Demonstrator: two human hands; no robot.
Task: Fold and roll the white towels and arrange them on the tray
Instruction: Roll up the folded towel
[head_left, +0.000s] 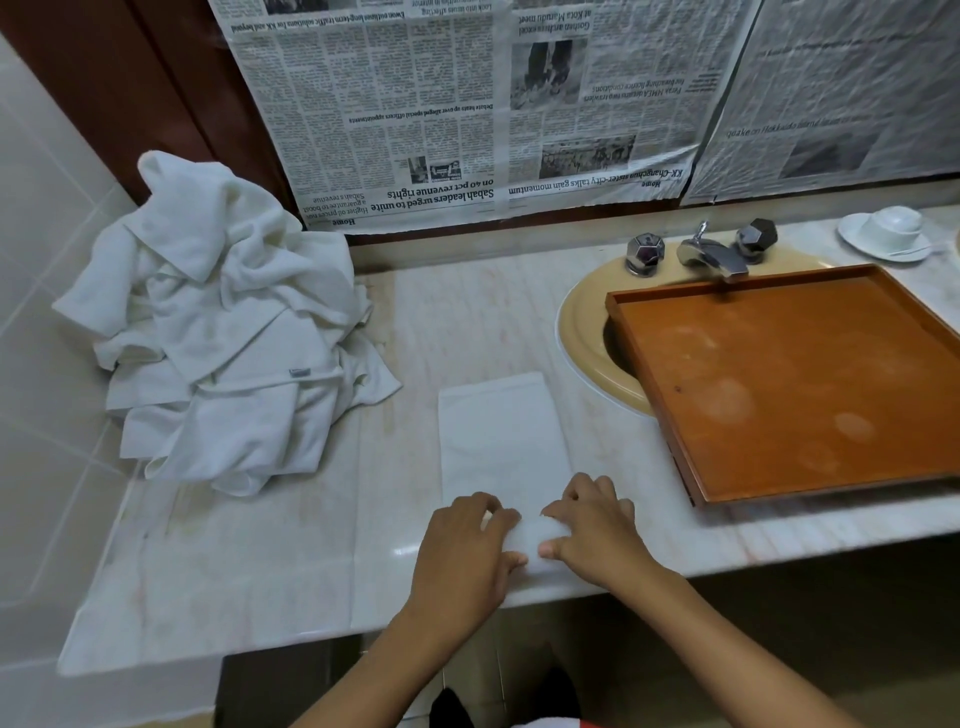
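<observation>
White towel (498, 436), hands (467, 545) (597, 530) gripping rolled end

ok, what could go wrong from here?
1. The left hand and right hand grip the rolled end of the folded white towel strip right at the pale marble counter's front edge; it may slip off.
2. The orange-brown wooden tray sits partly over the beige sink basin, so it may rock when loaded.

Tray (779, 389) right corner cut off; sink (577, 332) mostly hidden beneath it.
</observation>
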